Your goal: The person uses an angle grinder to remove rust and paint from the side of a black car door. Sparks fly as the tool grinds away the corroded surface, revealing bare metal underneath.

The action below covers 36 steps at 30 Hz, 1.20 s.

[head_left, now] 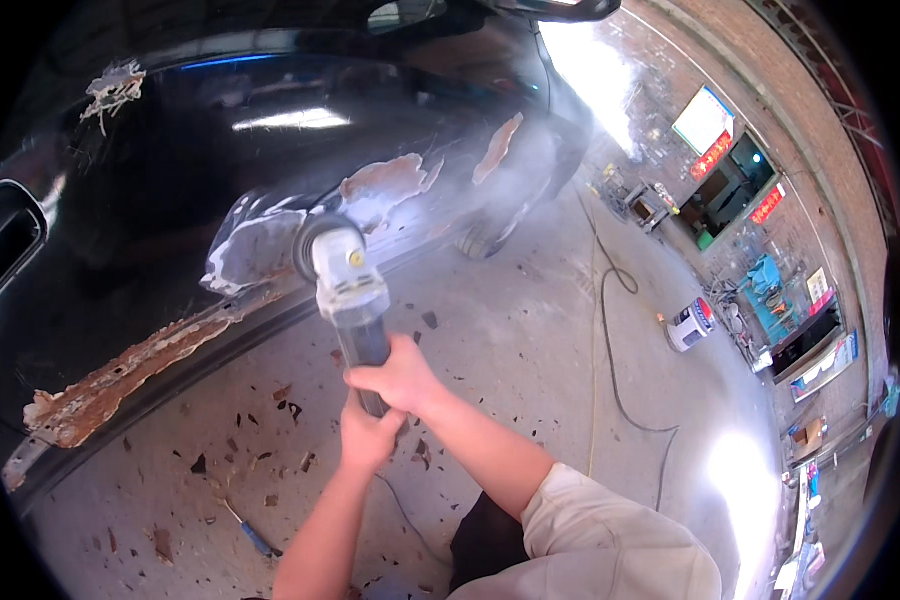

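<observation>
Both hands are closed around an angle grinder [362, 338] with a pale grey head and a dark body. My left hand [370, 432] grips its rear end, while my right hand [400, 378] wraps the body farther forward. The round disc [314, 240] lies against, or very close to, the lower side of a black car [150, 230]. Around the disc the paint is ground to pale, bare patches [260, 245]. Rusty brown filler shows at a patch [385, 185] beyond it, and a long rusted strip [135, 375] runs along the sill. Whitish dust hangs near the wheel.
Paint flakes [198, 464] and a blue-handled screwdriver-like tool [255, 535] lie on the concrete floor [510, 340]. A thin cord [410, 520] trails below my hands. Dark cable [610, 350] snakes across the right. A white bucket [690, 325] stands by the brick wall [830, 180].
</observation>
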Each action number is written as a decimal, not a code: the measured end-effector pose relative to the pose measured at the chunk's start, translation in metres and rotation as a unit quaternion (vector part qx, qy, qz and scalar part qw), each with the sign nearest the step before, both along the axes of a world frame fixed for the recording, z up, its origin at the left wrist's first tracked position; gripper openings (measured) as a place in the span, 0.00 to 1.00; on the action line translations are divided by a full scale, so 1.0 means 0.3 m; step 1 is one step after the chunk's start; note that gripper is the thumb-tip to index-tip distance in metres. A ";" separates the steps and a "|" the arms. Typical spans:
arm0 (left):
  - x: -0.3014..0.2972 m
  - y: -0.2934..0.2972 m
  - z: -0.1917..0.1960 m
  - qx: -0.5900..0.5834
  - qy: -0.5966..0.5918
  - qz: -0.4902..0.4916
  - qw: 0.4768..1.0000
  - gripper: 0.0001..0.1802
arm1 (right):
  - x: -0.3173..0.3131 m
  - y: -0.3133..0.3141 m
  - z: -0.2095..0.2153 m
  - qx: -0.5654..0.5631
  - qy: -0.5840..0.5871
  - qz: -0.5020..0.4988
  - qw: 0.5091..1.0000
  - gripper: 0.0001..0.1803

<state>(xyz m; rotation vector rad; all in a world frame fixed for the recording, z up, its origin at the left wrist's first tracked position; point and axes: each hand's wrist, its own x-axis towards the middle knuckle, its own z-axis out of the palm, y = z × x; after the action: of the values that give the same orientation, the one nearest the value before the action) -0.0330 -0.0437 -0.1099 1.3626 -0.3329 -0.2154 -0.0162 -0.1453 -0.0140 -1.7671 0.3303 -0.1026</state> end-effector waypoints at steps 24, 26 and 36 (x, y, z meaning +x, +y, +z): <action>-0.027 0.017 0.057 -0.019 0.138 -0.071 0.988 0.35 | -0.021 0.013 -0.049 -0.032 -0.069 0.006 0.997 0.15; -0.005 0.019 0.047 0.012 0.131 -0.088 0.987 0.35 | -0.015 0.005 -0.032 -0.025 -0.040 -0.011 0.999 0.15; -0.002 0.000 0.010 0.010 0.083 -0.054 0.995 0.34 | 0.000 -0.017 -0.065 -0.010 -0.035 0.008 0.999 0.15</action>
<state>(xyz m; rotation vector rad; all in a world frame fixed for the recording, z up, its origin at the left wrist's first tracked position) -0.0338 -0.0438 -0.1070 1.3385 -0.2662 -0.4203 -0.0162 -0.1505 -0.0335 -1.7805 0.2650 -0.1571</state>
